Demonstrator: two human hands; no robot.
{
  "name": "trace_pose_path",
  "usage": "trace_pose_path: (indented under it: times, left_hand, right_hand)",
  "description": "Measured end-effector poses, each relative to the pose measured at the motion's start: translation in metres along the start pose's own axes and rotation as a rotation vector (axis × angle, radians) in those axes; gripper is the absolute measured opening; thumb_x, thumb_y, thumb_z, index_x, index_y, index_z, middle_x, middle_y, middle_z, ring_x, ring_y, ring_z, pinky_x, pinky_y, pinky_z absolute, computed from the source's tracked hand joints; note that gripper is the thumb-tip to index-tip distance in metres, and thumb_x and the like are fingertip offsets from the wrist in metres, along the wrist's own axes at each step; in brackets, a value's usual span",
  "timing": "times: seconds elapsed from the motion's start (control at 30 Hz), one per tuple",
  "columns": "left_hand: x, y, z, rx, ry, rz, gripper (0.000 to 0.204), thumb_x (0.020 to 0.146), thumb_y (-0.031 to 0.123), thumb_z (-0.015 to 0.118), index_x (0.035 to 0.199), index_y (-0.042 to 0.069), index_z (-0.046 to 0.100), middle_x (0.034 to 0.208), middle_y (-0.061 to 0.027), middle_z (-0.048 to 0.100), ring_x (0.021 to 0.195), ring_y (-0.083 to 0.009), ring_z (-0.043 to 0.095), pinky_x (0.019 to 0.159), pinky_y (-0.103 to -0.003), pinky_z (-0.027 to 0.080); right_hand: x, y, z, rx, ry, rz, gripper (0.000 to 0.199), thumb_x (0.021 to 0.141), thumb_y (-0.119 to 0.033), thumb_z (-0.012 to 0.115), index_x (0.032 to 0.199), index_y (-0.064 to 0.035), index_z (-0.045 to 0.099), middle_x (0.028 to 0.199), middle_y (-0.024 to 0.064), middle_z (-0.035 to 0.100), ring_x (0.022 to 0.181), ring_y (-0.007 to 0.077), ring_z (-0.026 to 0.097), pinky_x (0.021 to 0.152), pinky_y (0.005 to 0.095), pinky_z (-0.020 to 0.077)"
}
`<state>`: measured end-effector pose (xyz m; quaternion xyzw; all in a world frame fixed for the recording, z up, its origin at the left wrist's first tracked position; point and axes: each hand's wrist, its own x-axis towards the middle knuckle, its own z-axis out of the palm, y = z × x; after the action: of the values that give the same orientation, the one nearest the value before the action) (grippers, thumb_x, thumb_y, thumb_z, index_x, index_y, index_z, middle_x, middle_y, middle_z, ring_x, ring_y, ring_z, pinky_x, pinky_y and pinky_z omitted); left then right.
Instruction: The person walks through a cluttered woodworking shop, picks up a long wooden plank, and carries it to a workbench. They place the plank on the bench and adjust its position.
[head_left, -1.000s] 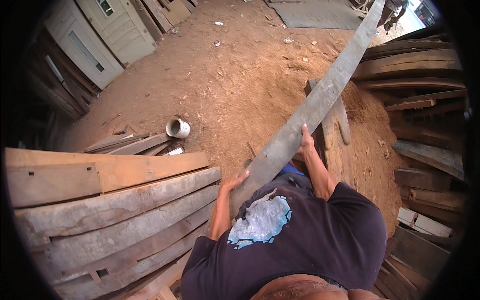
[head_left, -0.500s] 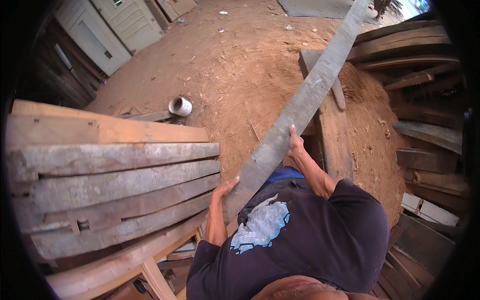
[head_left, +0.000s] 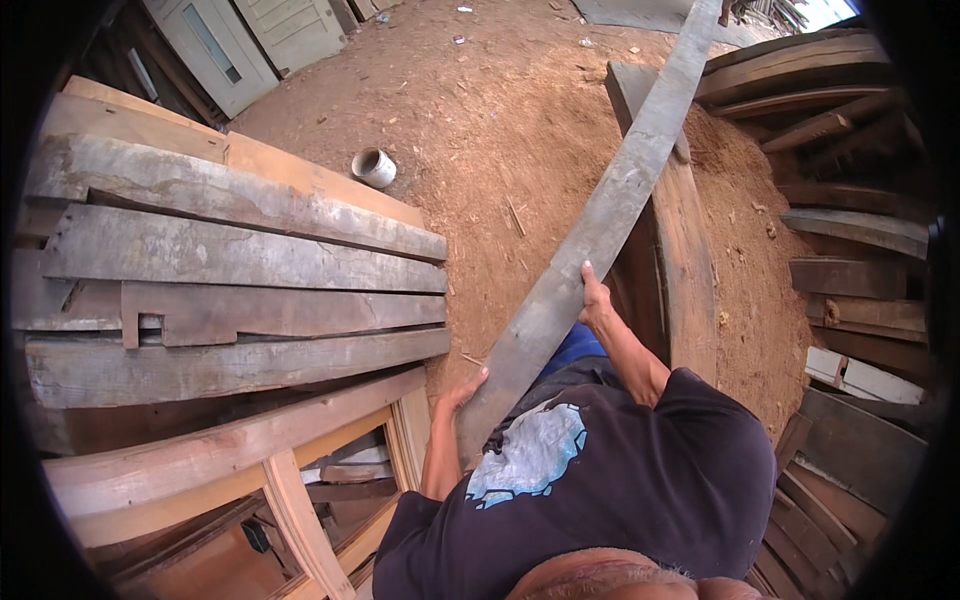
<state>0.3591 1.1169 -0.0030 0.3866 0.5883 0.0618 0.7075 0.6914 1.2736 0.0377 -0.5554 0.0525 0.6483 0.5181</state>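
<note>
Two bare hands are gripping one long grey plank, carried at waist height.

Nearest, the left hand [head_left: 462,392] is closing its grip on the near end of the plank [head_left: 590,240], while the right hand [head_left: 594,300] is clasping its right edge further up. Since a second ago the stacked weathered boards [head_left: 240,270] and a pale wooden frame [head_left: 250,450] have been sliding closer on the left, so the person is turning the plank towards that stack. Beyond, a white cup [head_left: 374,167] is lying on the dirt ground [head_left: 500,110]. The plank's far end is running out of view, and the fingers underneath are hidden.
</note>
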Motion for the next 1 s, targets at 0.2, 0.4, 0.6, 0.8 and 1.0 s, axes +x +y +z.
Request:
trace_pose_path:
  times: [0.2,0.4,0.6,0.8,1.0]
  left_hand:
    - [-0.041,-0.100,0.016,-0.014,0.053,-0.081,0.087,0.088,0.067,0.050,0.138,-0.004,0.047,0.137,-0.0205,0.052,0.127,-0.0294,0.049,0.108,-0.038,0.033]
    - [-0.114,-0.152,0.072,-0.183,0.106,-0.053,0.078,0.090,0.061,0.052,0.133,-0.003,0.053,0.133,-0.0158,0.056,0.121,-0.0252,0.051,0.105,-0.036,0.037]
    - [-0.171,-0.188,0.100,-0.153,0.117,-0.052,0.075,0.092,0.060,0.051,0.133,-0.003,0.054,0.130,-0.0141,0.058,0.120,-0.0250,0.052,0.104,-0.036,0.038]
    - [-0.204,-0.288,0.152,-0.048,0.211,-0.166,0.086,0.085,0.074,0.046,0.139,0.007,0.051,0.139,-0.0168,0.053,0.130,-0.0303,0.048,0.109,-0.040,0.034]
    - [-0.251,-0.327,0.188,-0.022,0.061,-0.240,0.118,0.067,0.091,0.046,0.144,0.003,0.041,0.147,-0.0213,0.041,0.137,-0.0357,0.038,0.111,-0.044,0.032]
  right_hand:
    - [-0.047,0.056,-0.042,-0.068,-0.112,0.053,0.061,0.094,-0.042,0.061,0.131,0.0050,0.048,0.125,0.0175,0.060,0.108,0.0336,0.062,0.095,0.0542,0.0494]
    - [-0.099,0.103,-0.093,-0.186,-0.089,0.082,0.068,0.090,-0.046,0.065,0.125,0.0097,0.050,0.117,0.0207,0.062,0.101,0.0325,0.065,0.088,0.0506,0.0534]
    - [-0.153,0.138,-0.123,-0.169,-0.170,0.102,0.065,0.091,-0.047,0.063,0.126,0.0072,0.051,0.118,0.0190,0.062,0.101,0.0326,0.065,0.090,0.0525,0.0521]
    - [-0.162,0.197,-0.180,-0.246,-0.207,0.197,0.067,0.092,-0.049,0.061,0.132,0.0027,0.048,0.126,0.0185,0.059,0.111,0.0343,0.060,0.099,0.0564,0.0457]
    - [-0.250,0.221,-0.212,-0.291,-0.265,0.232,0.057,0.100,-0.050,0.041,0.136,-0.0061,0.047,0.133,0.0131,0.055,0.119,0.0335,0.055,0.103,0.0522,0.0419]
